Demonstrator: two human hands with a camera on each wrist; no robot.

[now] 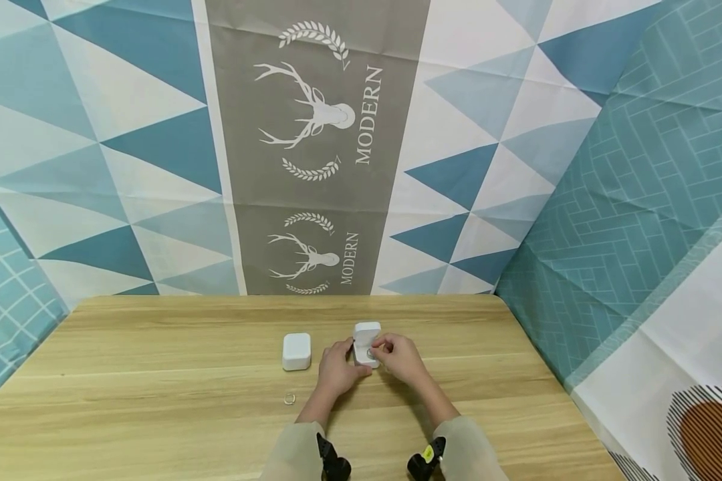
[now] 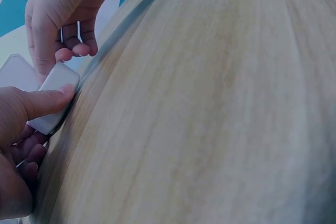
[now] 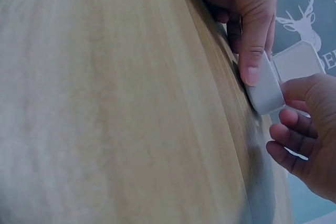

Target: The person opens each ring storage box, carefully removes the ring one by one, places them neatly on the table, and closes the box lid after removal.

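Observation:
A small white ring box (image 1: 367, 337) stands with its lid raised, near the middle of the table. My left hand (image 1: 337, 371) holds it, thumb across the front and fingers along the left side; the left wrist view also shows the thumb pressed on the white box (image 2: 59, 80). From the right, my right hand (image 1: 400, 357) reaches into the box, its thumb and index finger pinching a small ring (image 1: 370, 353) at the insert. In the right wrist view, the box's wall hides the ring and those fingertips. The right hand's other fingers are loosely bent outside.
A second white box (image 1: 297, 352), closed, stands left of the left hand. Nearer the front, another ring (image 1: 289, 399) lies on the wooden table (image 1: 156, 401). Patterned cloth (image 1: 313, 133) hangs behind the table's back edge.

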